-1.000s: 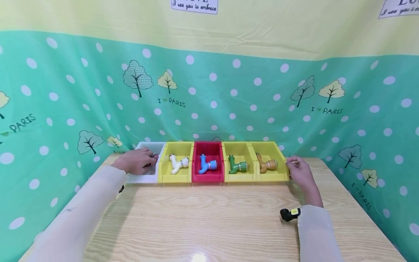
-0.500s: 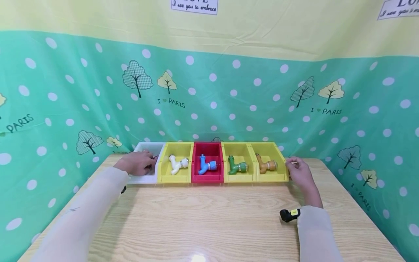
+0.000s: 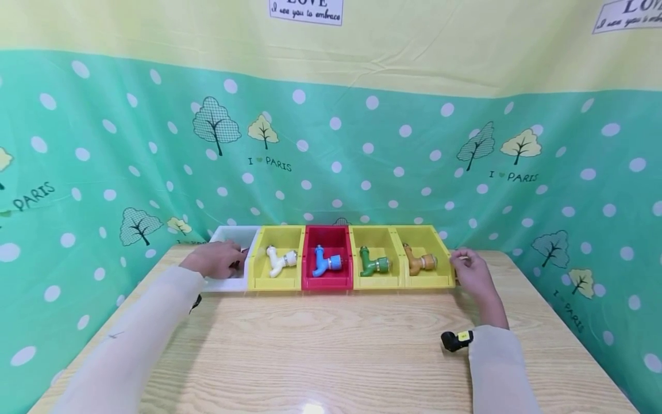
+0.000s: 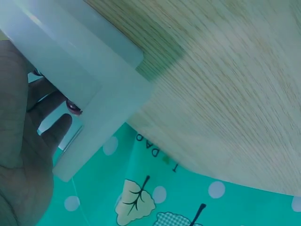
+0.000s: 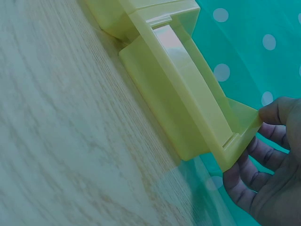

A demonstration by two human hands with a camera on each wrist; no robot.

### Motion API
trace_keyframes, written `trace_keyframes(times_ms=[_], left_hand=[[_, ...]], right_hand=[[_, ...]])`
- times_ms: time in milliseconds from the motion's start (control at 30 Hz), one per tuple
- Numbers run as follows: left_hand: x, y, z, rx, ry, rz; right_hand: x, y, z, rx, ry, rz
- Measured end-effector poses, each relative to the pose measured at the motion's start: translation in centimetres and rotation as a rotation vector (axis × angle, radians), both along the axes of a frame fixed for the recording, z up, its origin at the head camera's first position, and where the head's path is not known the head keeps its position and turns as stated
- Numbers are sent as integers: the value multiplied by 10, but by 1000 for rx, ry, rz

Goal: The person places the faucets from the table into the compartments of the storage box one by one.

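In the head view my left hand (image 3: 218, 260) reaches into the white bin (image 3: 227, 284) at the left end of the row. Its bent fingers are around a small dark red thing (image 4: 73, 108), mostly hidden by the hand and the bin wall; its kind does not show. My right hand (image 5: 273, 155) grips the outer side of the yellow bin (image 5: 178, 94) at the right end, thumb on one face and fingers on the other. That bin holds an orange tap (image 3: 421, 262). Other bins between hold a green tap (image 3: 373, 263), a blue tap (image 3: 327, 261) and a white tap (image 3: 281, 260).
The joined bins, including a red bin (image 3: 328, 283), stand at the back of a wooden table (image 3: 331, 345). Behind and beside them hangs a green dotted cloth (image 3: 336, 149). A black wrist camera (image 3: 455, 341) sits by my right sleeve.
My left hand has shifted slightly lower inside the white bin, its fingers still around the dark red thing. My right hand stays on the yellow bin. The taps have not moved.
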State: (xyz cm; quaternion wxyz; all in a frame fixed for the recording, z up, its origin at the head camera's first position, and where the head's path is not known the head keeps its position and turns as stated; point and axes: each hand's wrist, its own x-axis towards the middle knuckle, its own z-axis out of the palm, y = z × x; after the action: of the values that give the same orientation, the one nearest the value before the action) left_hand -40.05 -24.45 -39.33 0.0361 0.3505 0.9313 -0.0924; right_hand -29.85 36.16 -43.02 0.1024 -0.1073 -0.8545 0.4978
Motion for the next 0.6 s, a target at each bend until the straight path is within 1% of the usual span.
trace_keyframes(times_ms=[33,133,300,467,600], left_hand=[[0,0,0,9,-4,-2],[2,2,2,33,-34,25],[0,2,0,64,-76,54],[-2,2,-2,67,-78,55],[-4,3,-2,59,-97,90]], right_hand=[[0,0,0,-1,0,0],[0,1,0,-3,-5,3],[1,0,1,-14,-10,5],[0,0,0,-16,-7,2],[-1,1,-1,-3,-1,7]])
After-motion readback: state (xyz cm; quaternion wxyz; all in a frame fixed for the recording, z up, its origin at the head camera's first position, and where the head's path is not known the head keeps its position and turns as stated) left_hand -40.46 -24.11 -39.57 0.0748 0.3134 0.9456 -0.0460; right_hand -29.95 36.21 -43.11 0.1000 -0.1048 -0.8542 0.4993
